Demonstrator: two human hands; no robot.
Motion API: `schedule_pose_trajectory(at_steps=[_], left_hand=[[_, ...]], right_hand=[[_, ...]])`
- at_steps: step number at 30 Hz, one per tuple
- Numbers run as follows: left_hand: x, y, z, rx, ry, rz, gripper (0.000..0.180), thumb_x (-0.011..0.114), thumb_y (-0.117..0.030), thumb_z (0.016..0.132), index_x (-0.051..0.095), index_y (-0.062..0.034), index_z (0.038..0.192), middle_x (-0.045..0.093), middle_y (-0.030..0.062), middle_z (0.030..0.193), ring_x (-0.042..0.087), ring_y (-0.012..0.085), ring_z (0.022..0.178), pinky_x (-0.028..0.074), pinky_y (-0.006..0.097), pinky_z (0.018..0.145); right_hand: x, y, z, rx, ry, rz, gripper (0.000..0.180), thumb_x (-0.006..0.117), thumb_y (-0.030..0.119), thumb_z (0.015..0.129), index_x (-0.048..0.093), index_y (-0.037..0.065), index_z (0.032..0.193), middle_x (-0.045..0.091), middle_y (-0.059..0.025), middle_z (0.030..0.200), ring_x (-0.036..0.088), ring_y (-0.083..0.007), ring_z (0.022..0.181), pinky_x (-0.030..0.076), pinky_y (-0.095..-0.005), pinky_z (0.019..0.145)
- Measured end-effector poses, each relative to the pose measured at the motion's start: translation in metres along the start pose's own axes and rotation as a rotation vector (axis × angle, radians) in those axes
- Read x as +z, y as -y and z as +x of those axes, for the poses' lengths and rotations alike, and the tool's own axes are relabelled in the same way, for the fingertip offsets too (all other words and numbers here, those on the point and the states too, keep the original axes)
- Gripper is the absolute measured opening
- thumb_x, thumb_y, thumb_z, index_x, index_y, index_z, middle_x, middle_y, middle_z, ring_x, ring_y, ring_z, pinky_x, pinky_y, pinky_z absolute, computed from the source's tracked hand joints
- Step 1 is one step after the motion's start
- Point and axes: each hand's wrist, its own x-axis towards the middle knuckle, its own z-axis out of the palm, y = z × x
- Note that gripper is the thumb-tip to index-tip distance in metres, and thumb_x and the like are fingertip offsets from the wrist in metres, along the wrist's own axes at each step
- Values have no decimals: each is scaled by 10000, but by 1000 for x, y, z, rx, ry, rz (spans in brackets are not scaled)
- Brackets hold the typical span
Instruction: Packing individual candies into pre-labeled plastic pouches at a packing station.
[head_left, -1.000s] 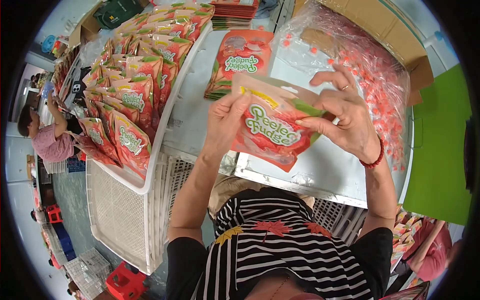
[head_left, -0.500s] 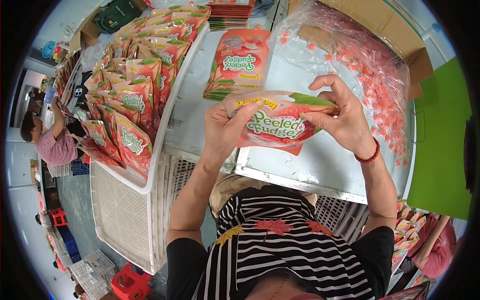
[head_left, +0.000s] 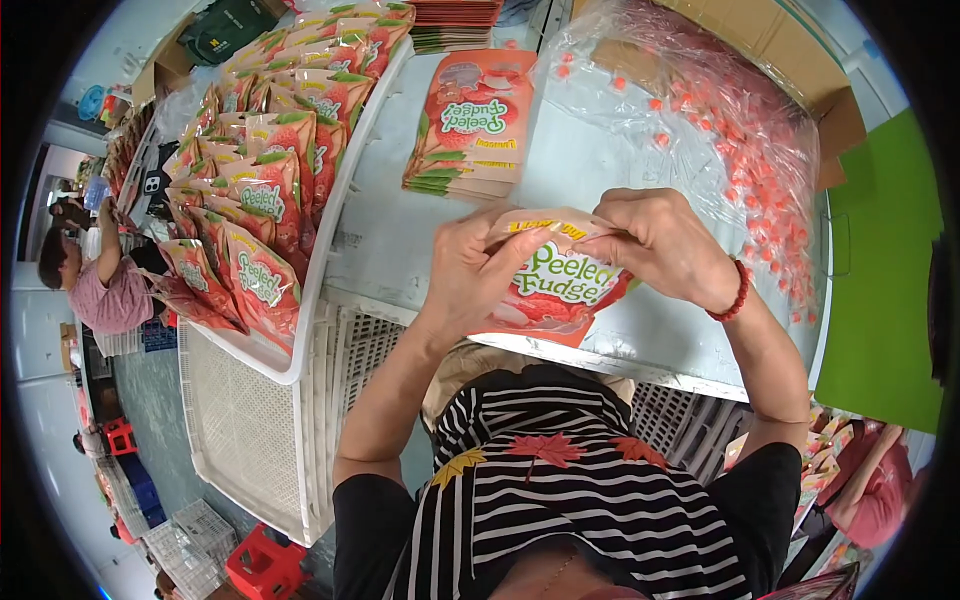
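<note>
Between my hands, over the table's near edge, is a red and peach candy pouch (head_left: 560,300) with a fruit picture. My left hand (head_left: 475,265) grips its upper left part, thumb lying across the front. With fingers curled at the top edge, my right hand (head_left: 668,245) pinches the pouch's upper right side. The fingers partly cover the top, so I cannot tell how far its mouth is parted. Just beyond my left hand lies a fanned stack of flat pouches (head_left: 475,110). Small red wrapped candies (head_left: 765,200) are spread on clear plastic sheeting to the right.
A white tray (head_left: 335,215) of upright filled pouches (head_left: 262,275) stands at left, on stacked white crates (head_left: 245,430). More flat pouches (head_left: 455,22) are piled at the back. A cardboard box (head_left: 800,60) borders the candies. Other people (head_left: 105,275) work at far left and lower right.
The pouch has come lower and closer to me. My right hand has moved from its raised-finger hold to a curled grip on the top edge.
</note>
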Motion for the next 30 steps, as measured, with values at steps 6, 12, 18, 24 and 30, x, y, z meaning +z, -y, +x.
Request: schedule_pose_trajectory(at_steps=[6, 12, 18, 24, 30], left_hand=[[-5, -5, -2, 53, 57, 111, 132, 635, -14, 847, 680, 41, 957, 664, 62, 908, 586, 74, 781, 470, 213, 662], [0, 2, -13, 40, -31, 185, 136, 640, -36, 847, 677, 34, 958, 668, 68, 882, 585, 86, 774, 475, 223, 675], [-26, -2, -5, -50, -24, -51, 145, 630, -52, 857, 670, 41, 961, 677, 25, 902, 587, 52, 770, 479, 202, 682], [-51, -4, 10, 187, -266, 30, 182, 656, -92, 838, 636, -6, 998, 620, 28, 901, 533, 60, 778, 432, 224, 669], [-67, 90, -46, 114, -441, 44, 362, 616, -142, 884, 503, -22, 1205, 536, 83, 1190, 517, 121, 1009, 455, 269, 768]], right_hand=[[0, 3, 2, 60, 57, 40, 174, 691, 144, 800, 631, -19, 816, 576, -124, 703, 562, -252, 594, 450, -333, 554], [10, 16, 5, -87, 35, -170, 183, 670, 161, 819, 629, -17, 813, 546, -124, 669, 534, -256, 571, 427, -358, 542], [7, 16, 21, 34, 164, -84, 211, 666, 171, 839, 625, -36, 839, 549, -115, 655, 539, -177, 534, 425, -322, 505], [6, 17, 29, 238, 137, 372, 230, 637, 218, 889, 659, -8, 926, 613, -20, 683, 557, -50, 551, 485, -209, 488], [-13, 20, 28, 366, -123, 812, 264, 611, 210, 908, 646, -18, 1036, 692, -90, 839, 657, -113, 630, 541, -230, 526]])
